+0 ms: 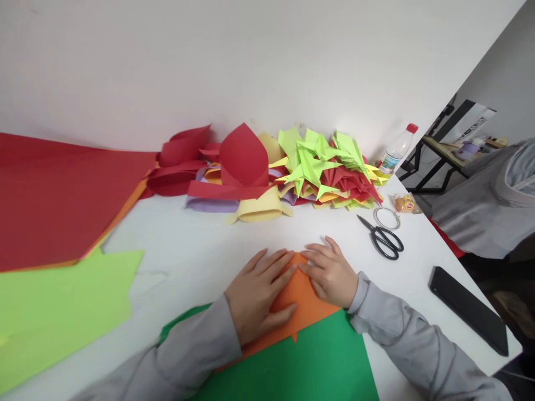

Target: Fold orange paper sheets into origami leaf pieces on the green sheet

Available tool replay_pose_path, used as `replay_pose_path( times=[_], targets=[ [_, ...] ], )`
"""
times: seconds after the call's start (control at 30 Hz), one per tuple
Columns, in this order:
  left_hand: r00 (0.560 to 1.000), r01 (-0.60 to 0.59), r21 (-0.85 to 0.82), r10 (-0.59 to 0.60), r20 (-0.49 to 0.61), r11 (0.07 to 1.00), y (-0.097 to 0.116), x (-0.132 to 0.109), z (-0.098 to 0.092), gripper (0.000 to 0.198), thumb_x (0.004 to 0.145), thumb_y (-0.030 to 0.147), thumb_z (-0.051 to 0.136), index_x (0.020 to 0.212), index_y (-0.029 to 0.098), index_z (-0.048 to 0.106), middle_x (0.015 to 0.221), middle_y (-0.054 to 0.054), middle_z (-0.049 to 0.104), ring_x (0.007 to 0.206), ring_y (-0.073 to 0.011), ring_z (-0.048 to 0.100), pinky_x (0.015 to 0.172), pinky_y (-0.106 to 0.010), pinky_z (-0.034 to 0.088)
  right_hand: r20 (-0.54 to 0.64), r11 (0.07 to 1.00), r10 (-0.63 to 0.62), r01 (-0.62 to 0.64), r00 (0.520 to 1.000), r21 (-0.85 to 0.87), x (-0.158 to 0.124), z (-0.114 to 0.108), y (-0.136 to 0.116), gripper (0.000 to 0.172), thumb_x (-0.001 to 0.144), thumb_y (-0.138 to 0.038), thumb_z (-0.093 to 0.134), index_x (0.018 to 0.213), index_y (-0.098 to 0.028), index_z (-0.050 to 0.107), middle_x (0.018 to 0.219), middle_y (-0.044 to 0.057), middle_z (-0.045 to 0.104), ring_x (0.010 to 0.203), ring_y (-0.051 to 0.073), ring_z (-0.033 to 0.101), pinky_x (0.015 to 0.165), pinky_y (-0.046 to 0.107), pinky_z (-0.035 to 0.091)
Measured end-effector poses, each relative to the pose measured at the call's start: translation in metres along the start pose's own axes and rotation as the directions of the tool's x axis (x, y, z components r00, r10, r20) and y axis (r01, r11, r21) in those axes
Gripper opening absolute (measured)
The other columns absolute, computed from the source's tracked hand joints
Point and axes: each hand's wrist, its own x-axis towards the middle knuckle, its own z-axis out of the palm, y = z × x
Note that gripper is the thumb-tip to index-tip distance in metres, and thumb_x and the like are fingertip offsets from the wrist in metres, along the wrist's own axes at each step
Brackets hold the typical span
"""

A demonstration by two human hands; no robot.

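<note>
A sheet of orange paper lies over green paper near the table's front, and it looks folded toward a point at its far end. Flat across its left part rests my left hand, fingers stretched out toward that point. My right hand touches the orange paper's right edge near the same point. Its fingers are apart and slightly bent, and I see nothing held in them. A small orange tip sticks out over the green sheet below the lower edge.
Large red sheets and light green paper lie left. Along the wall are red paper hats and a pile of folded paper pieces. Scissors, tape, a bottle and a black phone lie right. A person sits beyond.
</note>
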Motion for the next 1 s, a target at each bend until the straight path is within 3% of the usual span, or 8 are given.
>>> replay_pose_path(
  times=[0.27,0.43,0.63,1.0],
  targets=[
    [0.995,0.087,-0.022,-0.088,-0.054,0.996,0.006,0.005,-0.007,0.052,0.079,0.048,0.050,0.113,0.011,0.060,0.114,-0.017,0.064,0.111,-0.0311,0.054,0.108,-0.051,0.028,0.009,1.000,-0.015,0.015,1.000,0.005,0.002,0.001,0.000,0.024,0.083,-0.015,0.049,0.099,-0.017,0.066,0.113,0.011,0.064,0.116,0.024,0.049,0.108,0.052,0.023],
    [0.995,0.086,-0.025,-0.087,-0.050,0.996,0.001,0.006,-0.006,0.046,0.079,0.046,0.050,0.108,0.012,0.063,0.114,-0.015,0.064,0.111,-0.0313,0.053,0.107,-0.052,0.027,0.090,0.995,0.088,-0.091,0.992,0.033,0.010,-0.005,-0.009,0.023,0.089,-0.022,0.048,0.106,-0.018,0.063,0.107,0.009,0.063,0.106,0.021,0.051,0.107,0.051,0.025],
    [0.992,0.102,-0.061,-0.107,-0.073,0.993,0.001,0.006,-0.006,0.039,0.076,0.040,0.054,0.106,0.017,0.065,0.111,-0.013,0.062,0.111,-0.0318,0.050,0.106,-0.054,0.031,0.201,0.987,0.139,-0.118,0.970,-0.109,0.021,-0.008,-0.020,0.040,0.090,-0.043,0.051,0.121,-0.018,0.055,0.099,0.009,0.059,0.096,0.025,0.050,0.103,0.056,0.029],
    [0.986,0.089,-0.082,-0.099,-0.132,0.993,0.005,0.006,-0.003,0.033,0.078,0.037,0.054,0.104,0.023,0.067,0.115,-0.012,0.059,0.112,-0.0318,0.049,0.103,-0.056,0.035,0.233,0.981,0.129,-0.091,0.964,-0.169,0.024,-0.009,-0.022,0.050,0.087,-0.051,0.053,0.126,-0.019,0.050,0.099,0.010,0.058,0.094,0.026,0.050,0.102,0.059,0.029]
  ],
)
